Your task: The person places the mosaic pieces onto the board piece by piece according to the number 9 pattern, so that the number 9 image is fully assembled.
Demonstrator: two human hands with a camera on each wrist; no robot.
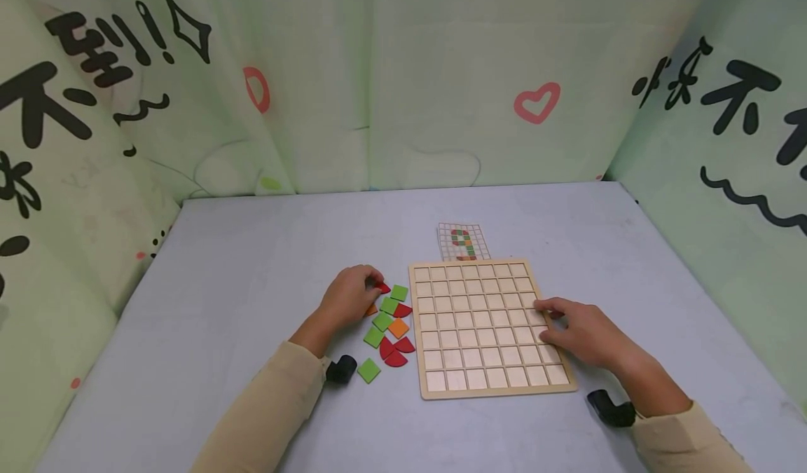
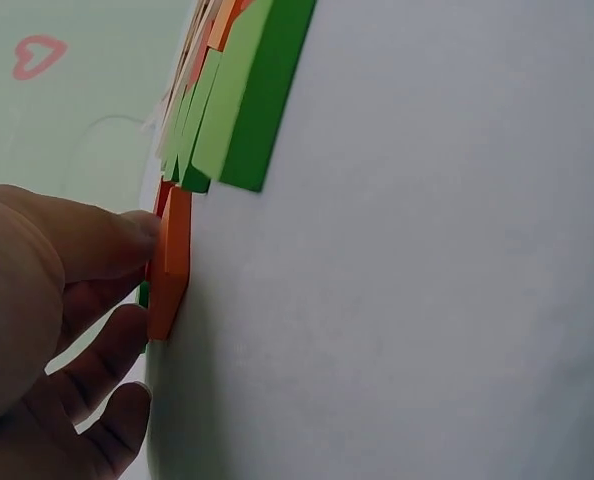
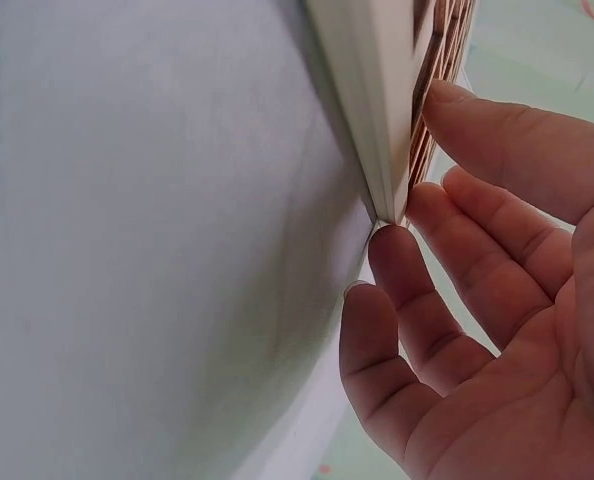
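A wooden grid board (image 1: 490, 326) of square cells lies on the table. Left of it are flat green squares (image 1: 382, 321), orange squares (image 1: 398, 328) and red quarter-circle pieces (image 1: 395, 359). My left hand (image 1: 349, 294) is at the far end of this group, pinching a red quarter-circle piece (image 1: 383, 288) between thumb and finger. In the left wrist view an orange piece (image 2: 173, 265) stands in front of those fingertips and partly hides the red one. My right hand (image 1: 586, 329) rests on the board's right edge, thumb and fingers loosely bent against the frame (image 3: 362, 100).
Behind the board lies a small printed grid card (image 1: 464, 240) with a coloured pattern, its lower end by the board's far edge. One green square (image 1: 368, 370) sits apart near my left sleeve. Printed curtains (image 1: 441, 80) stand behind the table (image 1: 284, 242) and along both sides.
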